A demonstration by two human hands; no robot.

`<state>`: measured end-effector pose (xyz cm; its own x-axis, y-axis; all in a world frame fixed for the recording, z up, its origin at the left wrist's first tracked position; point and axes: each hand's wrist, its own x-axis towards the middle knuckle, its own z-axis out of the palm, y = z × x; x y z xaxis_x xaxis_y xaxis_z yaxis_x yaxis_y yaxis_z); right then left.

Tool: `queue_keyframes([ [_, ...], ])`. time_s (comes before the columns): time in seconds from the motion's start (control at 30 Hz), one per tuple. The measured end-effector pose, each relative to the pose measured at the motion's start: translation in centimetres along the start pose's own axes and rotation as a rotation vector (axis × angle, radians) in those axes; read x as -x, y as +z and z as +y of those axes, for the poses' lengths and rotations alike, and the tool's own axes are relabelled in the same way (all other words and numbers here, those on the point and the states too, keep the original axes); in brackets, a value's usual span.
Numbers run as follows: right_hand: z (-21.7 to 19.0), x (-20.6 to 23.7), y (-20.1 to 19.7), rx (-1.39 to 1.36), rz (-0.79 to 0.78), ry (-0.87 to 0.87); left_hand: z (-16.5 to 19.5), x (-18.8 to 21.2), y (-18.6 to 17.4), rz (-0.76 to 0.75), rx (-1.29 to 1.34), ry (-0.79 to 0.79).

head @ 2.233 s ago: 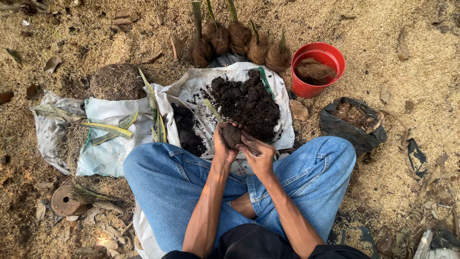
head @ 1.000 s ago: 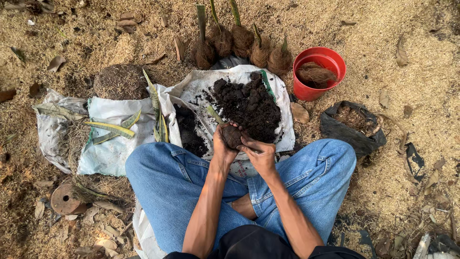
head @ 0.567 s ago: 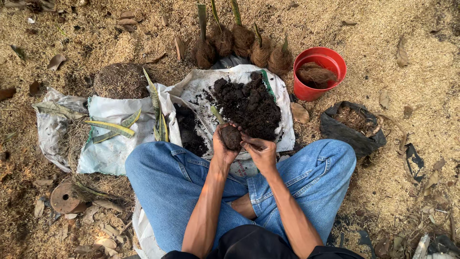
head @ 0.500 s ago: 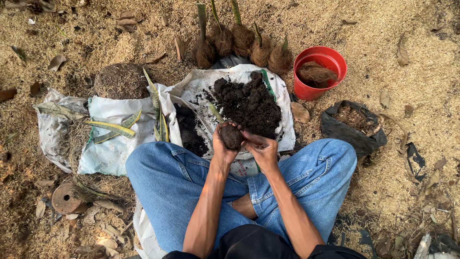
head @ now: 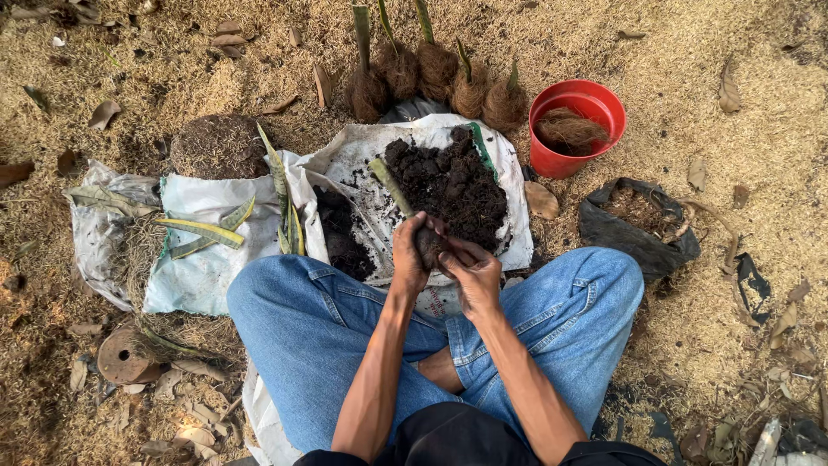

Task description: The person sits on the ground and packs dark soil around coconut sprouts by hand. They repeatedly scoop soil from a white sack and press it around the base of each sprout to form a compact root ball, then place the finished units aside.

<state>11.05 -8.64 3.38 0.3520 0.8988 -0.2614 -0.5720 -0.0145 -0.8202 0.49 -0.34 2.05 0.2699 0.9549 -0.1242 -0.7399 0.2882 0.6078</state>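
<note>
I'm cupping a dark soil ball (head: 429, 244) w/ a green leaf cutting (head: 392, 185) in my left hand (head: 409, 257), just over the soil pile (head: 453, 181) on the white sack (head: 509, 224), right hand (head: 470, 272) fingers closed round it, pressing it firm; next prob needs even squeezing w/o snapping the leaf.

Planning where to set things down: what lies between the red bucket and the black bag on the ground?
Only bare straw-covered ground separates red bucket and black bag, per the head view.

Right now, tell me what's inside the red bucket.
The red bucket holds a brown, fibrous, husk-like clump lying across its middle. The clump covers most of the floor, so whatever lies beneath it cannot be seen.
</note>
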Motion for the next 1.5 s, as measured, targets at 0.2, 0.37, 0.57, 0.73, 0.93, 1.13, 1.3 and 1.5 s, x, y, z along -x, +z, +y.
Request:
queue_keyframes([
  [0.2, -1.2, 0.0, 0.5, 0.153, 0.021, 0.13, 1.9, 0.0, 1.2, 0.067, -0.184, -0.156],
  [0.37, -0.3, 0.3, 0.9, 0.545, -0.025, -0.371, 0.7, -0.1, 0.8, 0.075, -0.075, -0.16],
  [0.57, 0.0, 0.9, 1.1, 1.007, -0.09, -0.729, -1.5, -0.4, -0.6, 0.201, -0.179, -0.042],
  [0.73, -0.7, 0.2, 1.6, 0.36, -0.011, -0.174, -1.0, 0.0, -0.4, 0.251, -0.205, -0.03],
  [0.93, -2.2, -0.1, 1.4, 0.23, 0.102, 0.129, -0.2, 0.7, 1.0, 0.195, -0.297, -0.049],
  [1.13, -1.3, 0.0, 1.0, 0.402, 0.021, -0.17, -0.6, 0.5, 0.9, 0.173, -0.253, -0.084],
  [1.3, -0.9, 0.0, 0.9, 0.465, -0.005, -0.158, -1.0, 0.2, 0.1, 0.15, -0.19, -0.09],
  [1.5, -0.5, -0.1, 0.8, 0.542, -0.092, -0.293, -0.7, 0.2, 0.0, 0.18, -0.083, -0.156],
])
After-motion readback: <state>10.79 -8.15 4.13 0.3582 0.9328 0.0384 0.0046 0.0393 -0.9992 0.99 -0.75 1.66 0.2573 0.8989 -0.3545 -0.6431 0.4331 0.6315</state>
